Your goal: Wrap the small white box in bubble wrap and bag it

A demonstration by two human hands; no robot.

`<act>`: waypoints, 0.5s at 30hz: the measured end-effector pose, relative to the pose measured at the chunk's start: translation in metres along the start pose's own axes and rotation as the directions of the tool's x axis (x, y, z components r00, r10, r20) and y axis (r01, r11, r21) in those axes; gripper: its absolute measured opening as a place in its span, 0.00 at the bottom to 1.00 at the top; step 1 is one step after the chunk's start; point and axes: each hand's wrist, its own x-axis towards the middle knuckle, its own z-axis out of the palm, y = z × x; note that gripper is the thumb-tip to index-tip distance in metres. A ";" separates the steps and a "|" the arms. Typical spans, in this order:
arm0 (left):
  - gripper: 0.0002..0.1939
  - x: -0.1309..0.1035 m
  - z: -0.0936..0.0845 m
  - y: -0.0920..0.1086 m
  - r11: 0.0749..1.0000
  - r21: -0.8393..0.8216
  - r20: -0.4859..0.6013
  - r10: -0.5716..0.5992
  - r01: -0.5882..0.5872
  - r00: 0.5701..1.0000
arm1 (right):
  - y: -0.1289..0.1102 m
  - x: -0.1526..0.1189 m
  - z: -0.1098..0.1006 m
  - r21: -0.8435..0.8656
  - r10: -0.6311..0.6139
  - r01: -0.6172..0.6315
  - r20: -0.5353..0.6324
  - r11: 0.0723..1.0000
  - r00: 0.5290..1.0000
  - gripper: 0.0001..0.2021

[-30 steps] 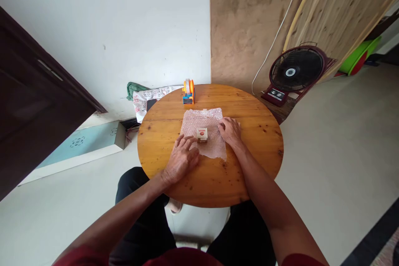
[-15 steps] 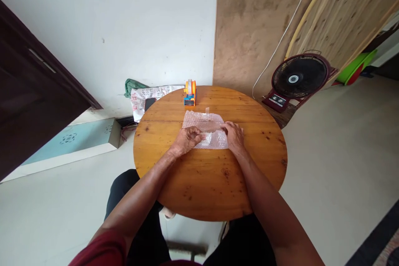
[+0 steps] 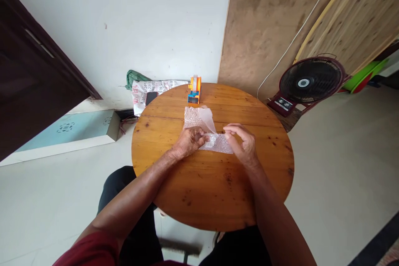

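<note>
Bare left hand point(image 3: 188, 140) working left of centre, fingertips pinching clear, folded bubble-wrap sheet point(image 3: 219, 144) mid-frame, orange-and-blue plastic tape dispenser point(image 3: 195, 91) standing upper centre, bare right hand point(image 3: 245, 143) centre-right, fingers curving toward thumb, grip unclear

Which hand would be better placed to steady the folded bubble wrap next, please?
Probably the left hand: its fingers are on the folded bubble wrap, while the right hand's thumb and fingers are parted.
</note>
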 end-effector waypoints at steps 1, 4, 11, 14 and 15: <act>0.11 0.000 0.000 0.000 1.000 0.010 -0.005 0.028 -0.028 1.000 | -0.004 -0.001 0.001 -0.007 -0.041 0.041 0.054 0.999 0.998 0.13; 0.10 0.001 0.000 0.000 0.995 0.017 -0.009 0.096 -0.095 0.995 | -0.011 -0.004 0.008 -0.065 -0.155 0.171 0.200 0.983 0.968 0.20; 0.10 0.000 -0.003 0.001 0.991 0.072 0.042 0.110 -0.112 0.993 | -0.037 -0.005 0.022 -0.202 -0.197 0.292 0.389 0.935 0.900 0.24; 0.07 0.000 -0.003 0.001 0.997 0.032 0.035 0.068 -0.069 0.997 | -0.037 -0.002 0.028 -0.285 -0.100 0.236 0.421 0.929 0.901 0.25; 0.05 -0.001 -0.003 0.000 0.999 0.018 0.028 0.045 -0.045 0.999 | -0.035 0.000 0.029 -0.319 -0.055 0.206 0.424 0.925 0.904 0.26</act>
